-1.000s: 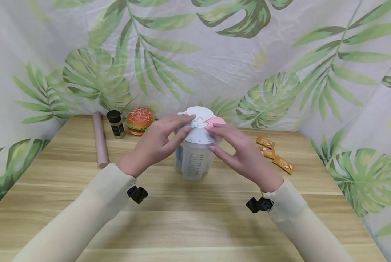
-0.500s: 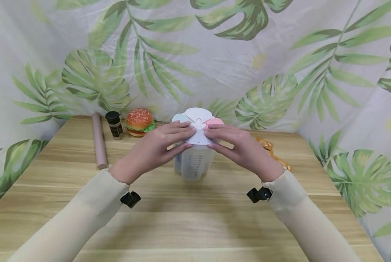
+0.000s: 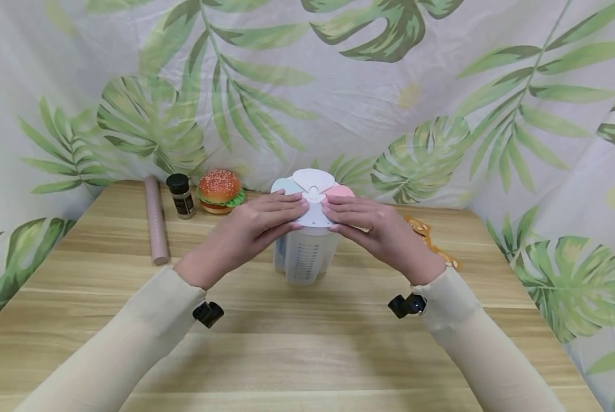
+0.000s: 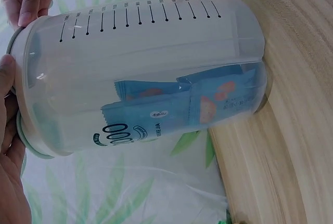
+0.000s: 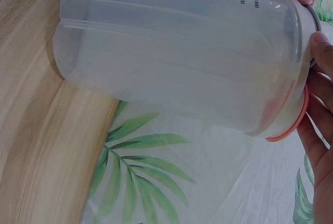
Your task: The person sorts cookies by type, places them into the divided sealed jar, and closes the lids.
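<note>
A clear divided food storage canister (image 3: 307, 260) stands upright on the wooden table, with measuring marks down its wall. Its lid (image 3: 312, 178) has white, pale blue and pink flaps. My left hand (image 3: 248, 226) lies on the lid's left side, fingers extended toward the centre. Mirroring it, my right hand (image 3: 381, 229) presses on the right side, partly over the pink flap. Both thumbs are at the lid's front rim. In the left wrist view, blue snack packets (image 4: 218, 99) sit inside one compartment. The compartment facing the right wrist camera shows no packets through its cloudy wall (image 5: 156, 63).
Behind my left hand are a toy hamburger (image 3: 219, 191), a black-capped spice jar (image 3: 182, 197) and a pink roll (image 3: 156, 223). Several orange packets (image 3: 419, 226) lie to the right, partly hidden by my right hand. A leaf-patterned cloth (image 3: 348, 103) hangs behind the table.
My left hand has lowered and shifted left, uncovering the pale blue flap, and its fingers now lie on the lid. The right hand has settled flatter on the lid. The canister stays in place.
</note>
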A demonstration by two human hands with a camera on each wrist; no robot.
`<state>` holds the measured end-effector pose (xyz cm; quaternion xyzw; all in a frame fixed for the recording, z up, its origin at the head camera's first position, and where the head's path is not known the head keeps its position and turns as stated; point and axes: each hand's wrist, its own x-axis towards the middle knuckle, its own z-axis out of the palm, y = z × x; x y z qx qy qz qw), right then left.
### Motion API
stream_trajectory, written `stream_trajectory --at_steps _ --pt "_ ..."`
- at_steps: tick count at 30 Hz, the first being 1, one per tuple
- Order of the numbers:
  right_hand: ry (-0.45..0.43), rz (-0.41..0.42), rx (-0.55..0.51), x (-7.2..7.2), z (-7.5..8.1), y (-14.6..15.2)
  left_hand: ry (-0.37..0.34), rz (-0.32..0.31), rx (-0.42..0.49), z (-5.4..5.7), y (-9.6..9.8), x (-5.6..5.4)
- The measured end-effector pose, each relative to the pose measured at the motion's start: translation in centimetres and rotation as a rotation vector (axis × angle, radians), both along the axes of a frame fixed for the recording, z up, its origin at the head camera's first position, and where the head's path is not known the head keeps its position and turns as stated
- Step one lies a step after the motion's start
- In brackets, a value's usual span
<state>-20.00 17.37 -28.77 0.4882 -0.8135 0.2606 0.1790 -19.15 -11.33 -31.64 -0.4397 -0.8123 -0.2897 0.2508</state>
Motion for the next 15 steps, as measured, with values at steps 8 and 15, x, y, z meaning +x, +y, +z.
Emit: stream_trajectory --at_steps 8,15 --pt "0.005 0.005 -0.011 -0.06 -0.18 0.07 0.008 -0.007 0.038 -0.07 0.24 0.00" --pt "0.014 0.010 -0.027 -0.17 -0.41 0.08 0.028 -0.019 0.075 -0.28 0.46 -0.04"
